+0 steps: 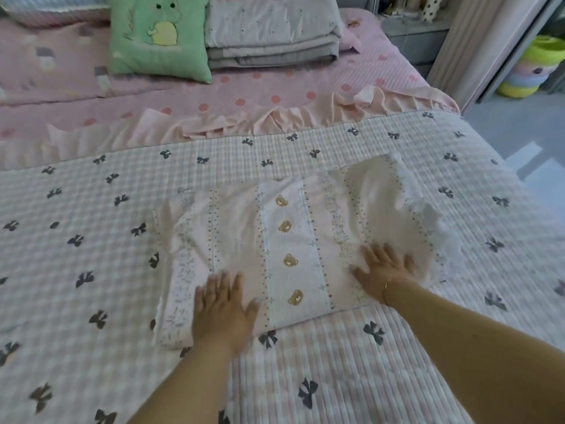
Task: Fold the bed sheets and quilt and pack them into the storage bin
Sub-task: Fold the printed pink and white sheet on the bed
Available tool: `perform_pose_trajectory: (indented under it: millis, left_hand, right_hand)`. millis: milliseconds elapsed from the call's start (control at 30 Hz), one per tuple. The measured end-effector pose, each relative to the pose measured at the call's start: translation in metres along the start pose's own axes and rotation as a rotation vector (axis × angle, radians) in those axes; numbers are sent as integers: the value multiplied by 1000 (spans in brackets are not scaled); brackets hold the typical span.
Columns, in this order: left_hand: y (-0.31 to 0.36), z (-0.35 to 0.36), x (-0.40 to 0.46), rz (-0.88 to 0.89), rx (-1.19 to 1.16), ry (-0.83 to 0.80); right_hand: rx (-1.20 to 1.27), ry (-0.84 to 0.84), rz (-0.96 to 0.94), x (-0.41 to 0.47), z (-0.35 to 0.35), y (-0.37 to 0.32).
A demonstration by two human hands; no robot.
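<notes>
Bedroom, bed spread with a bow-print quilt (pixel 91 240), unfolded. On it, a small bear-print sheet (pixel 287 240), partly folded, far right corner puffed up and loose. Left hand (pixel 223 307) and right hand (pixel 385 270) flat on its near edge, fingers straight, pressing, gripping nothing. Grey folded stack (pixel 272 41) near a green pillow (pixel 159 35). No bin in view. Judging by this: early going, quilt fold and packing all left.
</notes>
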State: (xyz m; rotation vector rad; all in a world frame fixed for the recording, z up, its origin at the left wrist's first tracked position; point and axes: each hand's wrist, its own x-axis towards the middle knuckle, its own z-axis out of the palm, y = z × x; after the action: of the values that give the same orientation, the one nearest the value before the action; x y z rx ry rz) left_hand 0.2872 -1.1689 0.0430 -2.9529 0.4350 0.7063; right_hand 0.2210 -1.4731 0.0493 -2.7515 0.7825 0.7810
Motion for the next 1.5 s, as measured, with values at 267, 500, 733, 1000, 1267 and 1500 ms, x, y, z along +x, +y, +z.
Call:
perform_pose_trajectory:
  millis: [267, 500, 733, 1000, 1267, 1500]
  left_hand:
    - [2, -10, 12, -184, -21, -10]
    - [0, -5, 1, -246, -6, -19]
    - [42, 18, -38, 222, -91, 30]
    - [11, -9, -29, 237, 166, 82]
    - [16, -32, -72, 339, 246, 42]
    - [40, -14, -121, -23, -640, 55]
  right_hand:
    - [-85, 49, 110, 3, -4, 17]
    - [2, 32, 296, -18, 5, 14]
    - [760, 389, 451, -66, 29, -53]
    - [1955, -51, 714, -60, 22, -67]
    - [1893, -34, 632, -96, 7, -50]
    - [1841, -19, 601, -121, 13, -34]
